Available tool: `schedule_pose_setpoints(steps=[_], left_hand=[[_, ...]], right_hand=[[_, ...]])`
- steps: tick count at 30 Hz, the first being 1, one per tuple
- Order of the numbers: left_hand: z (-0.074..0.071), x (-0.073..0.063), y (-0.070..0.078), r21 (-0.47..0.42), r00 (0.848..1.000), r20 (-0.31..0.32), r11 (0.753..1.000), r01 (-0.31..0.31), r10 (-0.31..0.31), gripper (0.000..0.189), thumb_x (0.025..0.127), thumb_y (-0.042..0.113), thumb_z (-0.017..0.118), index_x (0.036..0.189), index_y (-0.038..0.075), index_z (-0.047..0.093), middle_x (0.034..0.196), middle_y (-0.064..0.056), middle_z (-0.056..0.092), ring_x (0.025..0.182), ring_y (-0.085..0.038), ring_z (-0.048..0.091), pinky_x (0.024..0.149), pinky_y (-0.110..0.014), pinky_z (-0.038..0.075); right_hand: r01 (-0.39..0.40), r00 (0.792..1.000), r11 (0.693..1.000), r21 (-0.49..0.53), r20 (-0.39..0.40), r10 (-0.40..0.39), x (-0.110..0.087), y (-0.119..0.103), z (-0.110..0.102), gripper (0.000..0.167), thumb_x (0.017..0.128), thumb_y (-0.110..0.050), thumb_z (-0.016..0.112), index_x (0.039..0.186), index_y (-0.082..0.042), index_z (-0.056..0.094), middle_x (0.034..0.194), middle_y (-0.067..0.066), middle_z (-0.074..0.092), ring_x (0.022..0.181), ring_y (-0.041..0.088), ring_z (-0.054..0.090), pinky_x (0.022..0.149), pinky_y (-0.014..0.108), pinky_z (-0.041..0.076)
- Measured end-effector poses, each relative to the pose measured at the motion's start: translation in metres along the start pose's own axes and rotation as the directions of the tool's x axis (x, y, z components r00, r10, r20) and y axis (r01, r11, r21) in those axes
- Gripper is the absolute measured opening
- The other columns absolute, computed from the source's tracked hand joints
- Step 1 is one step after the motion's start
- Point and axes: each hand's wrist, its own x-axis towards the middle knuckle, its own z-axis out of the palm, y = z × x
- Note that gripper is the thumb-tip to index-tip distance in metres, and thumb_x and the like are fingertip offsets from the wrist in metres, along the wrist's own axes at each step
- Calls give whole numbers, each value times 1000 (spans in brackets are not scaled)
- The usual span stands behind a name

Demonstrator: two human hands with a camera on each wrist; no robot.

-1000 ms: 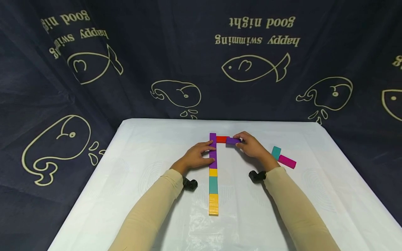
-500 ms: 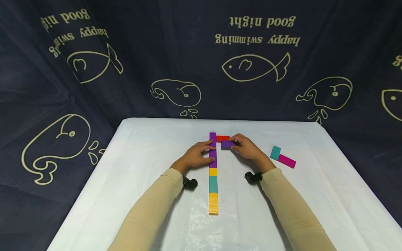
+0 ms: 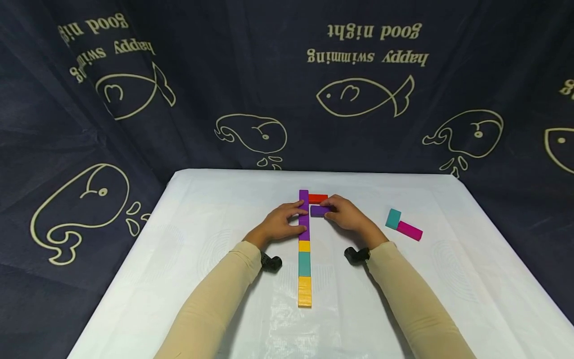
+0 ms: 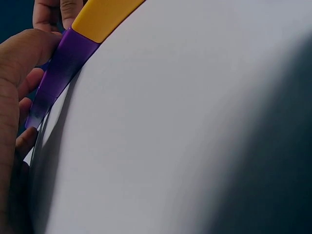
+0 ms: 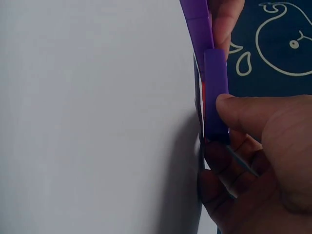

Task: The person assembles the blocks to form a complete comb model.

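A straight column of blocks runs toward me across the white table in the head view: purple blocks (image 3: 304,234) at the far end, a small yellow block (image 3: 304,246), a teal block (image 3: 304,264) and a longer yellow block (image 3: 305,292). My left hand (image 3: 279,222) rests its spread fingers and thumb along the purple ones from the left. My right hand (image 3: 346,213) pinches a loose purple block (image 5: 216,87) between thumb and fingers, its left end close beside the column. Behind it, a red block (image 3: 317,198) lies crosswise against the column's right side.
To the right, a teal block (image 3: 393,218) and a magenta block (image 3: 410,231) lie touching on the white table (image 3: 215,209). A dark cloth (image 3: 278,65) with fish and whale drawings hangs behind the table. A black wrist camera (image 3: 271,263) sits by the left sleeve.
My right hand has carried the purple block leftward and slightly nearer to me, from the red block's right end to just beside the column. My left hand stays in place.
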Motion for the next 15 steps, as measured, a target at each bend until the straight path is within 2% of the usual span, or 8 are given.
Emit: schedule_pose_setpoints(steps=[15], left_hand=[[1, 0, -1, 0, 1000, -3, 1000, -3, 3, 50, 87, 37, 72, 134, 21, 63, 158, 1, 37, 143, -23, 34, 117, -43, 27]], right_hand=[[27, 1000, 999, -32, -9, -27, 5, -2, 5, 26, 93, -3, 65, 118, -1, 67, 110, 14, 61, 100, 29, 55, 97, 47, 45]])
